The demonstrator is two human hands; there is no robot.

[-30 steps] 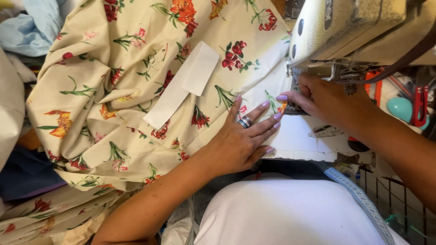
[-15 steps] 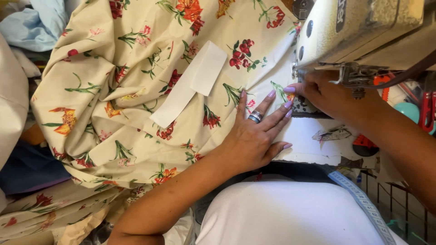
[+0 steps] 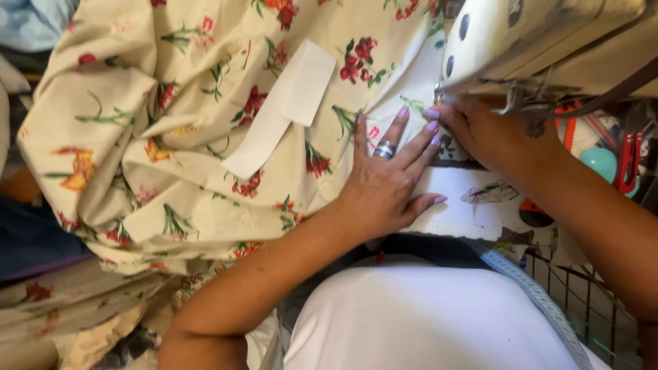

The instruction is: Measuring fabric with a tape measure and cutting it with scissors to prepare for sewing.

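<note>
Left hand (image 3: 387, 181) lies flat, fingers spread apart, palm pressing the floral fabric (image 3: 205, 137) onto the bench; ring on one finger. It grips nothing, only pins the cloth down. Right hand (image 3: 490, 133) sits just beyond it, tucked under the head of the sewing machine (image 3: 541, 41), fingertips touching the cloth edge by the needle area; whether those fingers pinch the cloth I cannot tell, the machine hides them.

The fabric is thin, soft and limp, cream with red flowers, bunched in loose folds away from the left hand. Likely light, prone to slide and pucker; best held flat under the palm near the seam, with fingertips guiding the edge rather than a pull on the bulk.

A white strip (image 3: 281, 109) lies on the cloth beyond the left hand's thumb side, bent partway. A blue measuring tape (image 3: 534, 294) hangs near the right forearm. Red-handled tools (image 3: 627, 161) and a teal object (image 3: 602, 161) sit past the right wrist. The machine head crowds the right hand.
</note>
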